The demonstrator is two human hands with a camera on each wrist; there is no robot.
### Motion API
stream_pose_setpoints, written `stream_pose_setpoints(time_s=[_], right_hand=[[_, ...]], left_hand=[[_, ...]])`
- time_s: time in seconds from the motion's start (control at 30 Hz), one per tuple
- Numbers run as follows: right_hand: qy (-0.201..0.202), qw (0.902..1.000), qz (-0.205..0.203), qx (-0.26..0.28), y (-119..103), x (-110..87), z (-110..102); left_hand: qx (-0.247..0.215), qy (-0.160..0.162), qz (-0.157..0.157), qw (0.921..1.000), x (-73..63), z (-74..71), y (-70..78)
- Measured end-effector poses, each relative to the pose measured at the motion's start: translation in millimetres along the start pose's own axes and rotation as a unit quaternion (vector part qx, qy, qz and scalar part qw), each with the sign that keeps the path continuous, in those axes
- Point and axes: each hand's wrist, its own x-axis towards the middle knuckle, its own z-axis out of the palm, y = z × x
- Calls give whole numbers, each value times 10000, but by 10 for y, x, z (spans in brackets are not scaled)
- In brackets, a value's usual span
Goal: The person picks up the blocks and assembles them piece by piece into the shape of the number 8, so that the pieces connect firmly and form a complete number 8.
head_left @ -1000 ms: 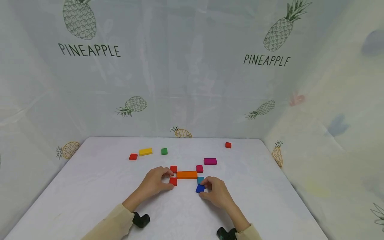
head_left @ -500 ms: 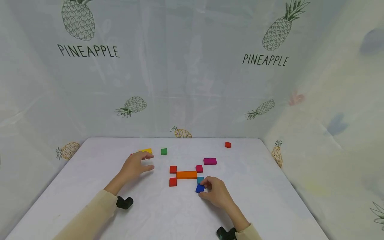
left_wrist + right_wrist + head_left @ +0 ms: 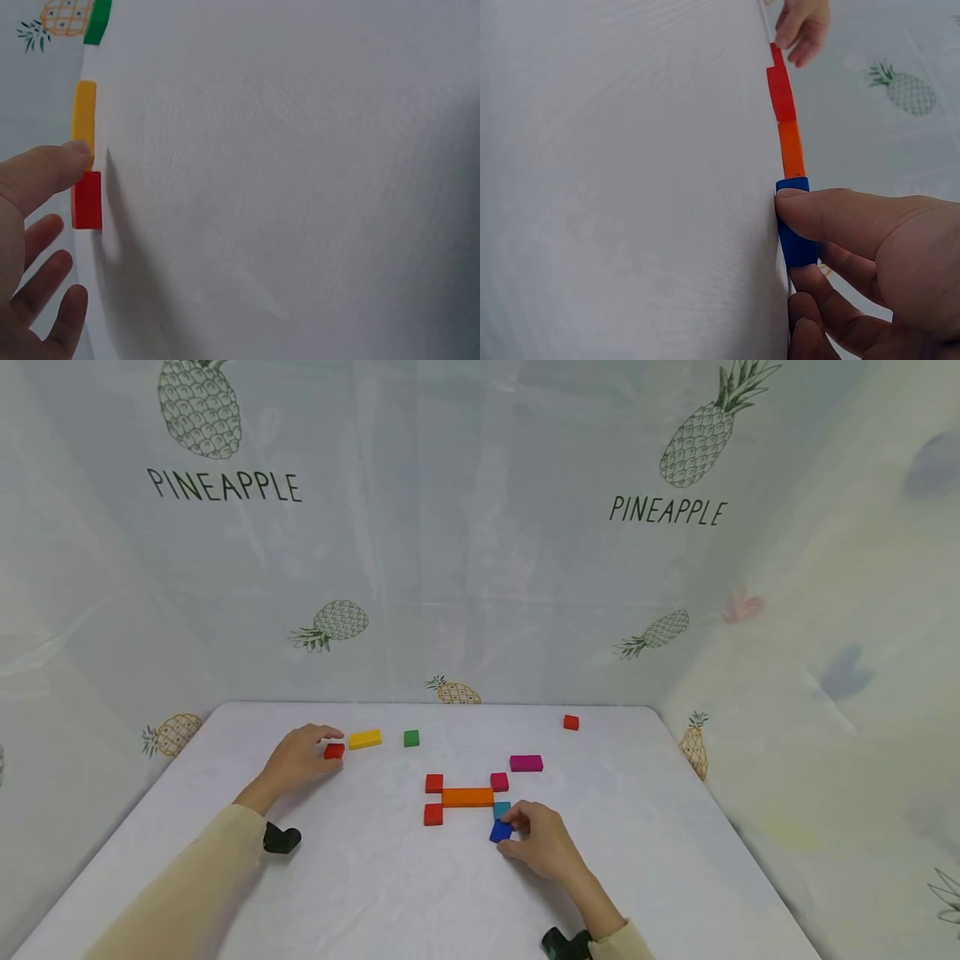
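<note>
My left hand (image 3: 296, 758) is at the far left of the table, thumb and fingers spread on either side of a red block (image 3: 334, 751). In the left wrist view the thumb (image 3: 60, 166) overlaps the yellow block (image 3: 85, 112), and the red block shows below it. My right hand (image 3: 546, 843) pinches a dark blue block (image 3: 500, 832) between thumb and fingers, against a light blue block (image 3: 502, 810). An orange bar (image 3: 467, 797) lies at the centre, with two red blocks (image 3: 433, 814) at its left end and a pink block (image 3: 499, 782) at its upper right.
Behind the arrangement lie a green block (image 3: 412, 738), a magenta bar (image 3: 527, 763) and another red block (image 3: 572, 722) near the back edge. The white table (image 3: 390, 893) meets a pineapple-print curtain (image 3: 480, 568) at the back.
The left hand has left the red blocks by the orange bar and moved left and back to the red block beside the yellow one. The right hand holds still on the dark blue block.
</note>
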Motion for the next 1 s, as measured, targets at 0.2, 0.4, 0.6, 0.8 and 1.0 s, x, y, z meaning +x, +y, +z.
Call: stream_pose_setpoints(time_s=[0.2, 0.4, 0.6, 0.8, 1.0], right_hand=[[3, 10000, 25, 1, -13, 2, 1], [-27, 10000, 46, 29, -15, 3, 0], [-42, 10000, 37, 55, -18, -5, -5], [-26, 10000, 39, 33, -13, 0, -1], [-12, 10000, 49, 13, -3, 10, 10]], left_hand=[[13, -111, 18, 9999, 3, 4, -133], [-88, -196, 63, 9997, 8, 0, -210], [-140, -217, 147, 9996, 9, -11, -227], [-107, -153, 217, 9996, 14, 0, -273], [-66, -86, 174, 9998, -4, -16, -252]])
